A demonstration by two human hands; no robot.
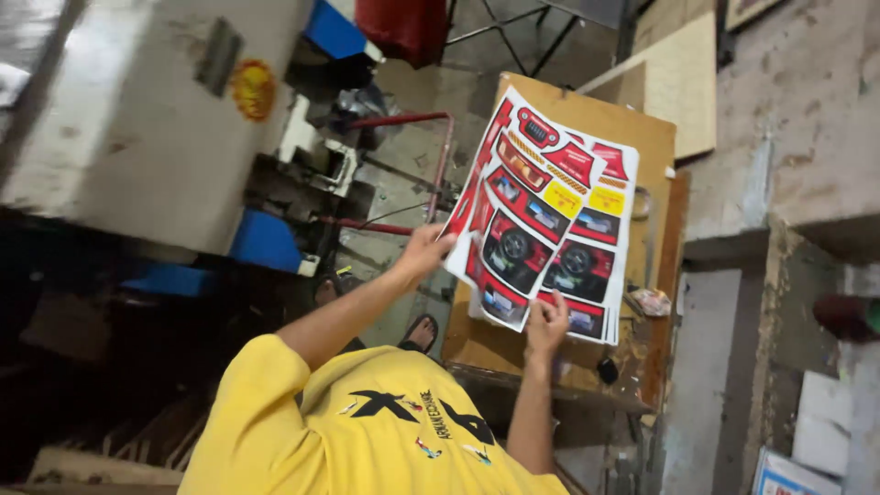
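i see my left hand (423, 252) and right hand (547, 323), fingers closed, pinching printed sheets (541, 215) above the wooden table (642, 137).

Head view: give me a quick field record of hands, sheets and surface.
left hand: grips the left edge of the printed sheets
right hand: pinches the sheets' bottom edge
sheets: a stack of red, black and yellow printed sheets, fanned slightly, held above the table
surface: brown wooden table
nearby: grey machine to the left
clothing: yellow shirt
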